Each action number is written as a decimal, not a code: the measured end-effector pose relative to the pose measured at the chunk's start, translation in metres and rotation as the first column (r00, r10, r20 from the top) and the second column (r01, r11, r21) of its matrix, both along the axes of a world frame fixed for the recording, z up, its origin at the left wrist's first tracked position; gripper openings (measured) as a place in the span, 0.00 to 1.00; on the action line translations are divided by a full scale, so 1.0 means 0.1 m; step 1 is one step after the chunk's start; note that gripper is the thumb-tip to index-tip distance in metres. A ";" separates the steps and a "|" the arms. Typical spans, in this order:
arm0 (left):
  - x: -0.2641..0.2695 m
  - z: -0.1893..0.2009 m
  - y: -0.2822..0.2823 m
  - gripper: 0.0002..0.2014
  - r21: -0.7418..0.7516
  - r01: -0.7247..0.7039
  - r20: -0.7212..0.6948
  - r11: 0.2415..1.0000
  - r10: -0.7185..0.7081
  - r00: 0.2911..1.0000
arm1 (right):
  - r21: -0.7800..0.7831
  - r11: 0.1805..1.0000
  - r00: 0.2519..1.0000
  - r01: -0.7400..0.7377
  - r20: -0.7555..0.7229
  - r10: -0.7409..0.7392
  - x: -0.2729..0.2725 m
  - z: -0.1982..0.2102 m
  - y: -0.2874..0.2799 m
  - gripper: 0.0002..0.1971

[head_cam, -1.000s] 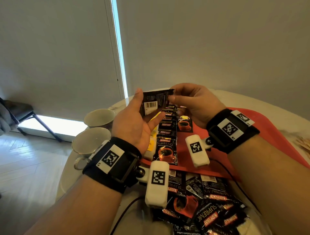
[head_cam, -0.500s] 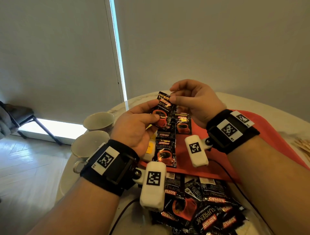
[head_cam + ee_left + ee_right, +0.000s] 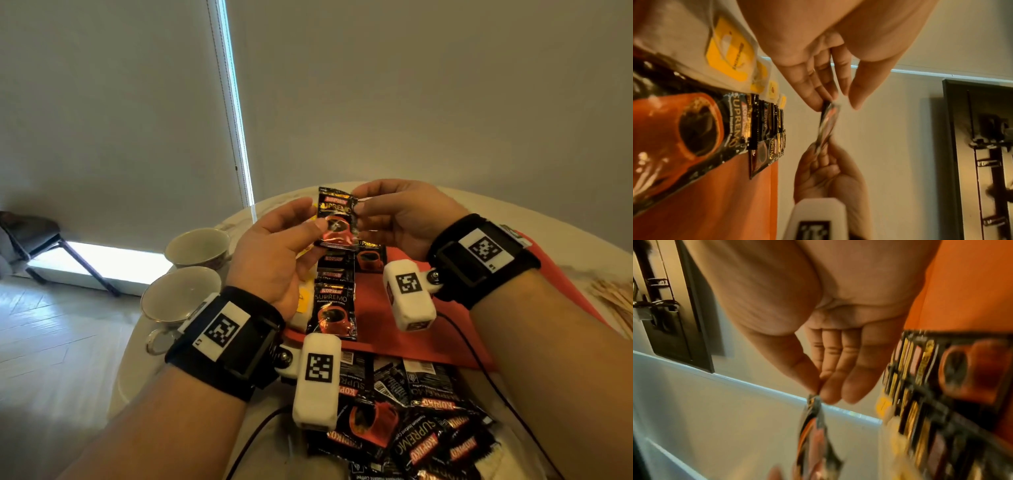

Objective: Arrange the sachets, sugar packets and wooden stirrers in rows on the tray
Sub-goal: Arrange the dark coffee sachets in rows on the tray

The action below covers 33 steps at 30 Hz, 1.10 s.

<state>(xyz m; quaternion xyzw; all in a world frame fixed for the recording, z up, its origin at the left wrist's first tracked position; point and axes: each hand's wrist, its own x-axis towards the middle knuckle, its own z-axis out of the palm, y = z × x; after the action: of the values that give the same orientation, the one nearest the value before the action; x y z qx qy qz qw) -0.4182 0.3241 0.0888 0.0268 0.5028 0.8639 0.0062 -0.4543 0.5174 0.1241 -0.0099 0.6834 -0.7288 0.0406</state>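
Both hands hold one sachet (image 3: pixel 337 219) in the air above the far part of the tray (image 3: pixel 376 305). The left hand (image 3: pixel 274 253) pinches its lower left side, thumb on the printed face and fingers behind. The right hand (image 3: pixel 400 216) pinches its upper right corner between thumb and fingertips. The sachet stands upright, its front with the red cup facing the head camera, clear of everything on the tray.

On the tray, under the held sachet, a row of sachets (image 3: pixel 332 308) runs away from the near edge, each overlapping the next, with one more sachet (image 3: pixel 370 257) just right of that row. Left of the row, along the tray's left side, lie yellow packets (image 3: pixel 729 56), also in a line; the left hand covers most of them in the head view.

In front of the tray's near edge a loose pile of sachets (image 3: pixel 411 428) lies on the tabletop (image 3: pixel 137 359). Left of the tray stand two cups (image 3: pixel 181 298), one behind the other. Right of the tray, at the tabletop's edge, lies a heap of stirrers (image 3: pixel 616 301).
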 end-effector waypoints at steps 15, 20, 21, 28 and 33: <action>-0.09 0.00 -0.07 0.10 -0.007 -0.077 0.085 0.997 0.078 0.993 | 0.324 0.915 0.906 0.240 0.265 -0.331 -0.14 -0.40 0.36 0.12; -0.10 -0.01 -0.07 0.10 -0.012 -0.072 0.090 0.997 0.072 0.993 | 0.367 0.902 0.910 0.228 0.250 -0.332 -0.13 -0.41 0.34 0.12; -0.10 -0.01 -0.07 0.10 -0.011 -0.069 0.093 0.998 0.070 0.993 | 0.374 0.900 0.911 0.226 0.246 -0.331 -0.12 -0.41 0.34 0.12; -0.11 -0.03 -0.06 0.09 -0.015 -0.071 0.113 0.997 0.072 0.991 | 0.379 0.897 0.911 0.227 0.243 -0.333 -0.10 -0.41 0.30 0.08; -0.09 -0.02 -0.05 0.08 -0.025 -0.084 0.139 0.996 0.086 0.987 | 0.439 0.856 0.892 0.274 0.218 -0.397 -0.10 -0.32 0.24 0.07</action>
<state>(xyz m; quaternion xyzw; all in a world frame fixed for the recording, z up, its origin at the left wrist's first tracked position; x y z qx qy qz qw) -0.4270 0.3194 0.0865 -0.0554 0.5101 0.8583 0.0048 -0.4647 0.5414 0.0920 0.2300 0.7932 -0.5636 0.0160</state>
